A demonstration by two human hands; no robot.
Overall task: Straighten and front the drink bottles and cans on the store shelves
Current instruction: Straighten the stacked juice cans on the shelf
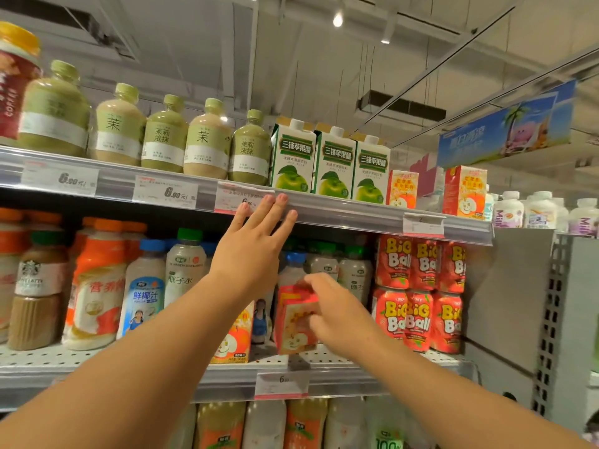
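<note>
Two store shelves (324, 209) of drinks face me; the upper bottles (165, 134) and cartons (334, 163) look fronted. My left hand (249, 251), fingers spread, touches the upper shelf edge. My right hand (337, 312) grips a tilted red juice carton (293, 322) on the lower shelf, not yet straightened.

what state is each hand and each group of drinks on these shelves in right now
left hand: open, fingertips on the top shelf's price rail
right hand: gripping a small carton
small red carton: tilted, blurred, in the right hand
green apple cartons: upright, labels facing front
tea bottles: upright, in a row
Big Ball cans: stacked two high, labels forward
</note>
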